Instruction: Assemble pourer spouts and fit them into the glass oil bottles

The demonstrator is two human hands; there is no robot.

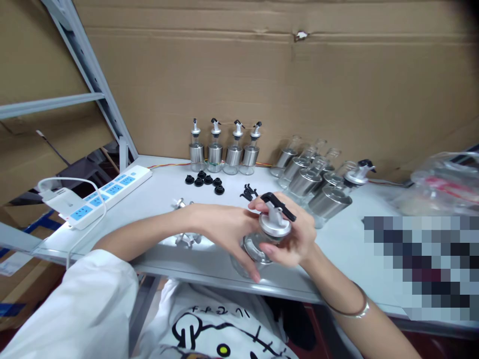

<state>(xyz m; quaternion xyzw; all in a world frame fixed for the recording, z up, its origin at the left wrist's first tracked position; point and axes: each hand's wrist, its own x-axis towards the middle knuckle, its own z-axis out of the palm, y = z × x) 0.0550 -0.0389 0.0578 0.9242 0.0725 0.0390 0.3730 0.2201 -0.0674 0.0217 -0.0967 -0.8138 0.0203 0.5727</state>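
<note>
A glass oil bottle (258,250) with a steel band stands near the table's front edge, between my two hands. My left hand (228,227) is closed around its body, thumb on the near side and fingers mostly hidden behind. Closed about the neck and the silver pourer spout (276,225) is my right hand (301,234); the spout has a black flip lid (280,205) and sits on the bottle's mouth. Small black lever pieces (249,191) lie just beyond my hands. Silver spout parts (185,239) are partly hidden beneath my left forearm.
Several bottles with spouts (233,154) line the back. To the right, open bottles (305,180) cluster beside one with a spout (331,202). Black stoppers (208,180) lie mid-table. A power strip (112,192) is at left, plastic bags (445,184) at right. Cardboard (224,70) walls the back.
</note>
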